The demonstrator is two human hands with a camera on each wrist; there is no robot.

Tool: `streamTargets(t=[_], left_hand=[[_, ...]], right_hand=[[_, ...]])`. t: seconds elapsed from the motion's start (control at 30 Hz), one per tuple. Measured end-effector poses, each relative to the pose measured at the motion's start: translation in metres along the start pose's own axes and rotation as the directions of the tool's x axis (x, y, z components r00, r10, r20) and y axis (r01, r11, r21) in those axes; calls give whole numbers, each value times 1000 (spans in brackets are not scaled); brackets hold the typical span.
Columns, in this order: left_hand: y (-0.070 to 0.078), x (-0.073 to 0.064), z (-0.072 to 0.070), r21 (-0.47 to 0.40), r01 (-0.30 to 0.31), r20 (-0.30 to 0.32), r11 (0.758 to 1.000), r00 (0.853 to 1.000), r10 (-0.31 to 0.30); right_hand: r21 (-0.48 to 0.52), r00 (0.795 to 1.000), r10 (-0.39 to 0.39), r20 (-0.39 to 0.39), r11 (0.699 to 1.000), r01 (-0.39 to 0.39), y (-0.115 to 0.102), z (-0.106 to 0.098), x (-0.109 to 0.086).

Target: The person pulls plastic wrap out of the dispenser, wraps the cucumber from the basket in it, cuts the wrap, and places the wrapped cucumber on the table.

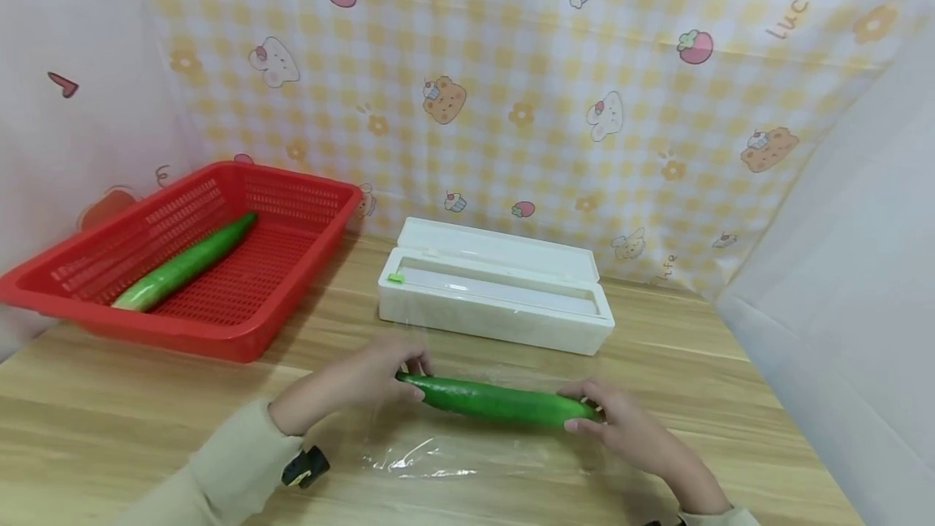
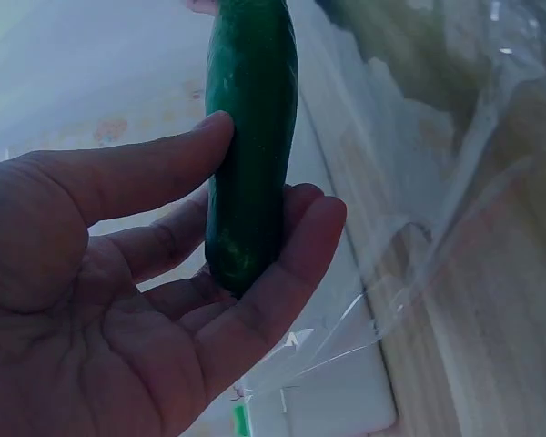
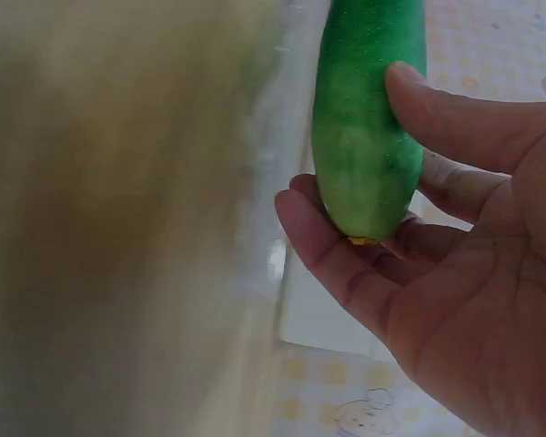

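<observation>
Green cucumber (image 1: 497, 402) lay over clear film (image 1: 427, 459), near the white box (image 1: 497, 323): your left hand (image 1: 383, 373) pinched its darker end, your right hand (image 1: 621, 422) its paler end, fingers parted by its thickness.

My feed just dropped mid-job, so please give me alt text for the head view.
A person's left hand and right hand hold a green cucumber, one at each end, over clear plastic wrap on a wooden table. Behind it stands a white box with its lid open; at picture left, a red basket holds another cucumber.
</observation>
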State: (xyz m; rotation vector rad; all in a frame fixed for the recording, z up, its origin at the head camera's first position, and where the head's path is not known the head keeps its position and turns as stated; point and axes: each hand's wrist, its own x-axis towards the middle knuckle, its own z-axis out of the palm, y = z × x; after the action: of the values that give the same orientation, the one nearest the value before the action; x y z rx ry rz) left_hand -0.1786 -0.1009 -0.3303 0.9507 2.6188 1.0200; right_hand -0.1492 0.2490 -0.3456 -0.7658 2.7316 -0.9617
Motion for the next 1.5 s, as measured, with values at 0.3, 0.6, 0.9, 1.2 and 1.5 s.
streamTargets(t=[0.3,0.6,0.9,1.2,1.5], left_hand=[[-5,-2,7,21,23,75,1000,997,-24],[-4,-9,3,31,49,148,998,988,-53],[3,-10,1,82,76,225,994,970,-92],[4,-7,2,101,52,209,994,975,-72],[4,-6,3,128,-3,242,992,970,-28]], right_hand=[[107,996,-15,92,994,6,6,7,-1],[214,968,-45,246,977,-9,-1,4,-3],[101,969,-66,237,994,43,-6,0,-7],[59,975,-54,218,997,42,-6,-3,-7],[140,967,-21,254,990,-16,-5,-3,-7]])
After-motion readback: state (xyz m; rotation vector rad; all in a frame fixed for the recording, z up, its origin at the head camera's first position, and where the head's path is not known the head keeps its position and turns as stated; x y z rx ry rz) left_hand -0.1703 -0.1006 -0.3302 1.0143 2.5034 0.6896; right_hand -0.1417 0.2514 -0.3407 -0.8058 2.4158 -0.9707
